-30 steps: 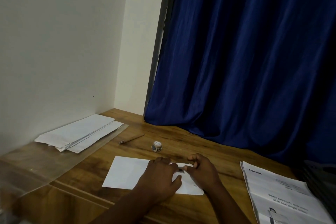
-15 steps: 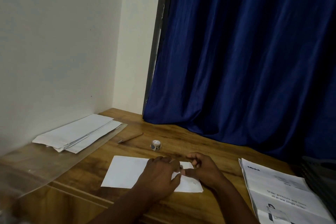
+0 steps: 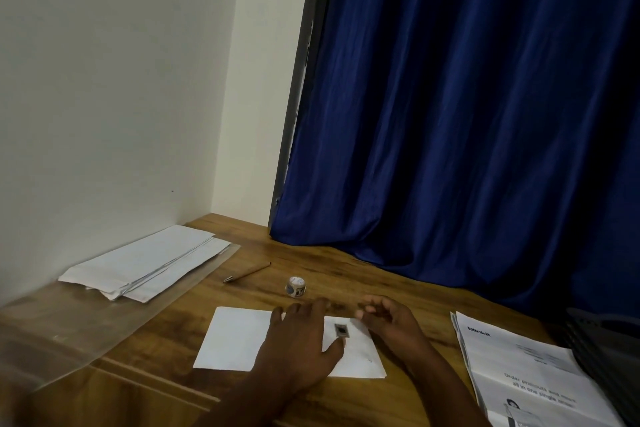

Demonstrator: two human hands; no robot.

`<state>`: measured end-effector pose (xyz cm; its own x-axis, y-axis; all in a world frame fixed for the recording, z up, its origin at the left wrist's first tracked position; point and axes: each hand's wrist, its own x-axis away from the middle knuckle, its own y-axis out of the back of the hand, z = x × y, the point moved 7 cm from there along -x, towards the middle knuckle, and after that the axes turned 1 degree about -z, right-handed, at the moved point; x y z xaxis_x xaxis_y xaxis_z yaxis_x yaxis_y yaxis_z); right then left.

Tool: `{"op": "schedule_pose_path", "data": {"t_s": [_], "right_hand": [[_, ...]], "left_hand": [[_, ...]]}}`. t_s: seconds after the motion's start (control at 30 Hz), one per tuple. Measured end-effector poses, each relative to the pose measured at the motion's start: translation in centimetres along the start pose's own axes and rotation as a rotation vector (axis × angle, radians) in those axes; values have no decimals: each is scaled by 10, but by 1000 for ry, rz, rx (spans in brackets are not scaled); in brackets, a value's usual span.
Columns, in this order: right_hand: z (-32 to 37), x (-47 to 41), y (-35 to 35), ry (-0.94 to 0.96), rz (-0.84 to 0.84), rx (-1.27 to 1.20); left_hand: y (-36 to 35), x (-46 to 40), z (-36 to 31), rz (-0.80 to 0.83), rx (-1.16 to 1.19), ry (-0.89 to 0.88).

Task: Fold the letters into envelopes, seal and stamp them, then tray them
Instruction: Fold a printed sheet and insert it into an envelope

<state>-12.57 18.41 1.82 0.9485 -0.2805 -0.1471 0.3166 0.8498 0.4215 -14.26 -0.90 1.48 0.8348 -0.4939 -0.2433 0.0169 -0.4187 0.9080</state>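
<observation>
A white envelope (image 3: 235,340) lies flat on the wooden desk (image 3: 408,288) in front of me. A small dark stamp (image 3: 342,330) sits on its upper right part. My left hand (image 3: 299,340) rests flat on the envelope, thumb tip just below the stamp. My right hand (image 3: 391,322) hovers at the envelope's right end, fingers loosely curled and holding nothing. A small roll of stamps (image 3: 296,286) stands behind the envelope. Printed letters (image 3: 526,374) lie at the right.
A stack of white envelopes (image 3: 145,262) lies on a clear plastic tray (image 3: 69,326) at the left. A pen (image 3: 246,272) lies behind the envelope. A dark object (image 3: 609,350) sits at the far right edge. A blue curtain (image 3: 467,114) hangs behind the desk.
Both hands were together pinching at the stamp spot. Now the right hand has pulled away to the right, and the stamp shows uncovered on the envelope.
</observation>
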Motion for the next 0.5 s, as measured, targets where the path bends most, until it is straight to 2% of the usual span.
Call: {"op": "schedule_pose_path", "data": {"t_s": [0.13,0.27,0.4,0.5], "right_hand": [[5,-2,2,-52,-41,53],[37,0,-3,-37,103,35],[85,0,-15,106,343,376],[95,-3,-32,126,512,697]], "left_hand": [[4,-1,-3,-38,50,-16],[12,4,-13,-90,78,-80],[21,12,-20,-204,93,-210],[23,17,-25,-261,125,-278]]}}
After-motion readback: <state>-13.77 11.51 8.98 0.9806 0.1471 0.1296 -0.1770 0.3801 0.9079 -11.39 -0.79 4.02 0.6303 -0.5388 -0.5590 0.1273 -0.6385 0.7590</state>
